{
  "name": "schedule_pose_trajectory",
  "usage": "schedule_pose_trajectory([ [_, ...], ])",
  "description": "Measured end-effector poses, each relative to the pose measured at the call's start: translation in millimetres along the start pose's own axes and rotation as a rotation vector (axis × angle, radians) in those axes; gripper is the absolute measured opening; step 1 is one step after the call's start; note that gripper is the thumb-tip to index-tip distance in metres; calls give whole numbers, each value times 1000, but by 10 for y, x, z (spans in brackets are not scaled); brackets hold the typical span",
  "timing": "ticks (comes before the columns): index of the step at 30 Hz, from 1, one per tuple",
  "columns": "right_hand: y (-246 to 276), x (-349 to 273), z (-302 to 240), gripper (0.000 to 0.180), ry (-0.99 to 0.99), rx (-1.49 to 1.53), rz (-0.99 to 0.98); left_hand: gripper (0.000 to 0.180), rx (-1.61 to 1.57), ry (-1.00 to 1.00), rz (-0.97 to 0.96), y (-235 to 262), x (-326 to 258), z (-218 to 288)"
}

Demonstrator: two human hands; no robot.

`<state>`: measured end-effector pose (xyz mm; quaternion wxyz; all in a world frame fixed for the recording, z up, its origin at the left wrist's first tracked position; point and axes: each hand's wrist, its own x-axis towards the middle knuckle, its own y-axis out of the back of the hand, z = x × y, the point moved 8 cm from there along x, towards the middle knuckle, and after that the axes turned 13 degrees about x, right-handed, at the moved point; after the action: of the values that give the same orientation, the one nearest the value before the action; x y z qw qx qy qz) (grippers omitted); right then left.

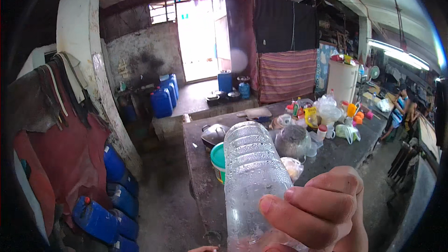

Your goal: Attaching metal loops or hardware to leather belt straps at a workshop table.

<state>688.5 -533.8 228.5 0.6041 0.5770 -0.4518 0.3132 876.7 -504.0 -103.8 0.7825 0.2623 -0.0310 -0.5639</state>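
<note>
A clear, ribbed plastic bottle point(254, 172) rises close in front of me, its rounded end up and away from me. Droplets dot its wall; its lower end runs out of the picture. My right hand point(322, 205) comes in from the lower right, with its fingers wrapped round the bottle's right side. At the bottom edge, just left of the bottle, only a sliver of my left hand point(201, 249) shows, with a small pale bit at its tip. The rest of that hand is out of sight.
Behind the bottle, a dark table point(200, 158) bears a lidded pot point(215, 133), a green-lidded tub point(218, 157), a large metal pot point(291, 141) and plastic bags point(329, 112). Blue jerrycans point(95, 219) line the left. People point(399, 109) are at the far right.
</note>
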Motion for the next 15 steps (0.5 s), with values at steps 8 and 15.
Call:
schedule_pose_trajectory([
  [8,4,108,-103,51,108,62,42,28,-114,-50,-8,-41,5,-210],
  [15,24,158,-145,53,156,95,52,32,-162,-22,-58,-89,90,-318],
])
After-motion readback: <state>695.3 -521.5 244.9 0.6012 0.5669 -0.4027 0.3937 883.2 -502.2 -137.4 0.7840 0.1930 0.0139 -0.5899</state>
